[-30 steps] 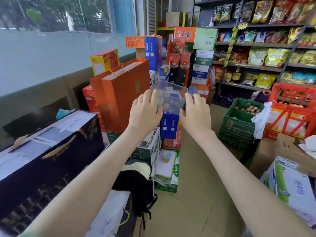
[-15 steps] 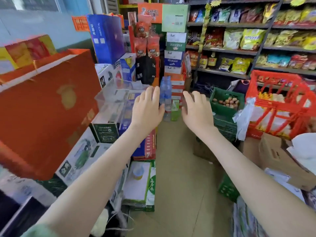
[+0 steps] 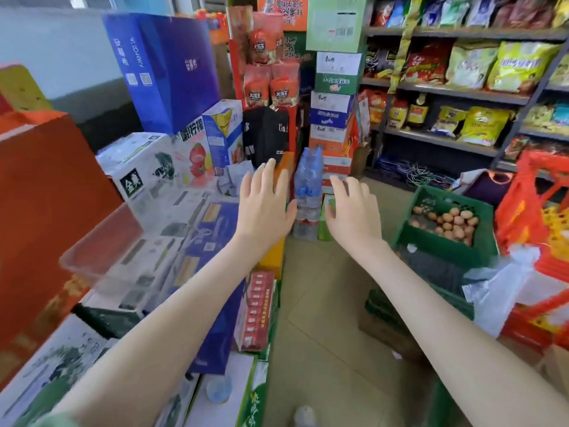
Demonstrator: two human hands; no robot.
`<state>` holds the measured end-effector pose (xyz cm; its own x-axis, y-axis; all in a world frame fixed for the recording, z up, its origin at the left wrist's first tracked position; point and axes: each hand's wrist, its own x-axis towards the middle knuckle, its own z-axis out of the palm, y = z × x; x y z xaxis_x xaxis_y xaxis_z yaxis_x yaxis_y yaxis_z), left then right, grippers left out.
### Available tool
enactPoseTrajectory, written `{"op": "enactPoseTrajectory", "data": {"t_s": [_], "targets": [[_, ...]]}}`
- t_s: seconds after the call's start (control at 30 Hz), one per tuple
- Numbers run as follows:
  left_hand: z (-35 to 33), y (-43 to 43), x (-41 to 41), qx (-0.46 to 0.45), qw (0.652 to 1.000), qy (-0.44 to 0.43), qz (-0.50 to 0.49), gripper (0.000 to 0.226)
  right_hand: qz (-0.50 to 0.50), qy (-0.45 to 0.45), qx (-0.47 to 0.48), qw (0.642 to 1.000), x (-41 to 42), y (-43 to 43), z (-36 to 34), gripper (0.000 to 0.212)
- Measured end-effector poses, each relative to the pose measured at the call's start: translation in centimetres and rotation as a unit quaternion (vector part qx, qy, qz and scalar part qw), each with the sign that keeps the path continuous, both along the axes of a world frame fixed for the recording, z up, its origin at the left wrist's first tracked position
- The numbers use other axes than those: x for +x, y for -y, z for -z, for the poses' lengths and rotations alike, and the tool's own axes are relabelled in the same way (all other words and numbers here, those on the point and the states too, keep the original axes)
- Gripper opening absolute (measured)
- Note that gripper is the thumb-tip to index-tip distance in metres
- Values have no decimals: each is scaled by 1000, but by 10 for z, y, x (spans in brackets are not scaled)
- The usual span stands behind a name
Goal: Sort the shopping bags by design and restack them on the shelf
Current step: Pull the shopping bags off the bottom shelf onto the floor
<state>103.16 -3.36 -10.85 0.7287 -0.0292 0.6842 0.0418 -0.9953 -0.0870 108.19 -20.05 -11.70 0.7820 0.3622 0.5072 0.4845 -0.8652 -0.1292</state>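
Both my hands reach forward into the aisle with straight fingers and hold nothing. My left hand (image 3: 264, 204) hovers over the right edge of the stacked cartons. My right hand (image 3: 351, 211) is beside it, a little to the right, in front of a shrink-wrapped pack of water bottles (image 3: 308, 183). A clear plastic bin (image 3: 129, 257) lies on the cartons at the left, apart from both hands. A tall blue shopping bag (image 3: 172, 69) stands on the cartons at the back left. A large orange bag (image 3: 46, 217) fills the left edge. A black bag (image 3: 264, 134) hangs further back.
Stacked cartons (image 3: 147, 167) line the left side. A tower of boxes (image 3: 335, 97) stands straight ahead. Snack shelves (image 3: 462, 97) run along the right. A green crate of eggs (image 3: 446, 223) and red crates (image 3: 542, 211) sit on the right. Tiled floor (image 3: 323, 318) runs between.
One second ago both hands held the clear bin up between them. It now lies on the cartons at the left, and both hands are off it. The view has moved forward and turned right.
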Motion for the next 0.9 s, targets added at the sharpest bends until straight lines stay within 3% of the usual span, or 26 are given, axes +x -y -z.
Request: {"op": "enactPoseTrajectory", "data": {"t_s": [0.43,0.9], "targets": [[-1,-17,348,-23,996,-27,76,56,75,-47,-7,996,339,-3,3,57],[20,-31,703,-36,988,-96,118,48,90,-81,0,993,688,-28,28,57]]}}
